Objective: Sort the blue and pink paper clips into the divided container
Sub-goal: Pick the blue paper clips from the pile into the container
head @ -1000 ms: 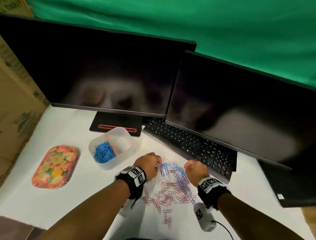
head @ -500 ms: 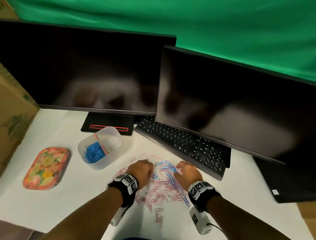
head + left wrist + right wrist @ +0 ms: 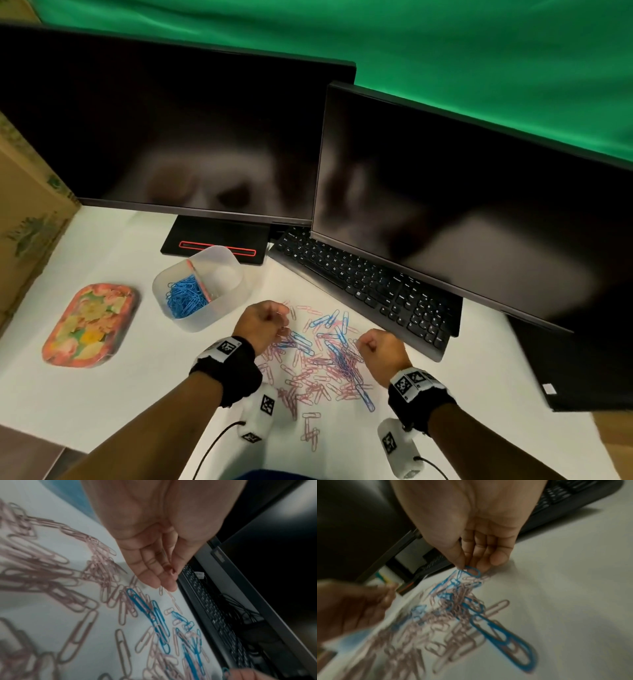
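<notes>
Change: since half a second ago both hands are seen drawn slightly apart over the pile, fingers more curled.
Right hand (image 3: 476, 536): a blue clip (image 3: 472, 571) is pinched between thumb and fingertips at the pile's far edge.
Left hand (image 3: 154, 545): fingers are curled, thumb against them; whether a pink clip is held cannot be told.
Pile of clips (image 3: 322, 359): spread on the white table (image 3: 113, 394) between the hands, pink and blue mixed.
Handling: clips are judged light, stiff, slippery, easily tangled; one is best taken by a rounded end and lifted slowly.
Container (image 3: 200, 287): left of the pile, blue clips in one compartment.
Around: keyboard (image 3: 370, 287), monitors and floral tin (image 3: 89, 325) are nearby; the path to the container looks unobstructed.
</notes>
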Motion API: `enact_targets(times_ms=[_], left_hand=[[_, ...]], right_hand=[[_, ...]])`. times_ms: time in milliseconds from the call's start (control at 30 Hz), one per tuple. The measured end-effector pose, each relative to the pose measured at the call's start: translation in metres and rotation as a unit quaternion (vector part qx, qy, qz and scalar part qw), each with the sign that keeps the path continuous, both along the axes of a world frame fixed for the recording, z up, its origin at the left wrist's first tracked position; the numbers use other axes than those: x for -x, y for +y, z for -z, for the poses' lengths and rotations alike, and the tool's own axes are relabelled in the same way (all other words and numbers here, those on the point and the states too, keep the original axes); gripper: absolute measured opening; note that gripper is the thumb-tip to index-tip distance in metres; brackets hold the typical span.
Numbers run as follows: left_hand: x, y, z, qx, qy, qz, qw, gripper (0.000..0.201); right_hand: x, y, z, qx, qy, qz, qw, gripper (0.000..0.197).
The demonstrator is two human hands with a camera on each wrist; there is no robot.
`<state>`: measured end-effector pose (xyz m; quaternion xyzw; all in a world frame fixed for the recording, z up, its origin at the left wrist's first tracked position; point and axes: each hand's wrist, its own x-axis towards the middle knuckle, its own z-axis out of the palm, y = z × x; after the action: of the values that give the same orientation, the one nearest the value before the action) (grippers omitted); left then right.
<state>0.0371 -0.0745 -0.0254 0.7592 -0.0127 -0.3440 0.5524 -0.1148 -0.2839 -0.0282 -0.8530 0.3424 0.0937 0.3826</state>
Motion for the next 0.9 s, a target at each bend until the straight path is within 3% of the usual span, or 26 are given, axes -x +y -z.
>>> enact_targets(times_ms=[133,200,300,367,433,467,567,633,767,900], left_hand=[[-0.002,0.002,-0.003,0.014,0.036,0.007,0.999,0.025],[-0.005,0.005,0.001,-0.066,-0.035,0.035,0.997,0.029],[-0.005,0.009,0.002,-0.254,-0.202,0.150,0.934,0.027],[0.000,0.008,0.002,-0.290,-0.288,0.208,0.888,0.028],[0.006,0.001,0.002,-0.275,-0.346,0.265,0.857,0.029],[0.009,-0.004,0.002,-0.260,-0.362,0.295,0.845,0.029],[0.013,-0.018,0.005,-0.264,-0.365,0.366,0.814,0.030],[0.014,-0.023,0.005,-0.289,-0.356,0.385,0.801,0.028],[0.014,-0.029,0.003,-0.327,-0.346,0.400,0.783,0.021],[0.013,-0.024,0.000,-0.327,-0.342,0.397,0.787,0.019]], right_hand=[[0.001,-0.009,-0.007,-0.166,-0.043,0.088,0.981,0.017],[-0.001,-0.012,-0.009,-0.260,-0.055,0.135,0.955,0.023],[-0.008,-0.011,-0.013,-0.357,-0.072,0.195,0.911,0.025],[-0.013,-0.007,-0.015,-0.366,-0.060,0.214,0.904,0.026],[-0.020,-0.002,-0.015,-0.339,-0.038,0.212,0.916,0.023],[-0.023,0.000,-0.014,-0.297,-0.025,0.189,0.936,0.020],[-0.032,0.005,-0.011,-0.056,0.017,0.050,0.997,0.012],[-0.039,0.007,-0.014,0.027,0.035,0.009,0.999,0.016],[-0.051,0.008,-0.016,0.105,0.095,-0.043,0.989,0.031],[-0.054,0.014,-0.013,0.133,0.115,-0.077,0.981,0.020]])
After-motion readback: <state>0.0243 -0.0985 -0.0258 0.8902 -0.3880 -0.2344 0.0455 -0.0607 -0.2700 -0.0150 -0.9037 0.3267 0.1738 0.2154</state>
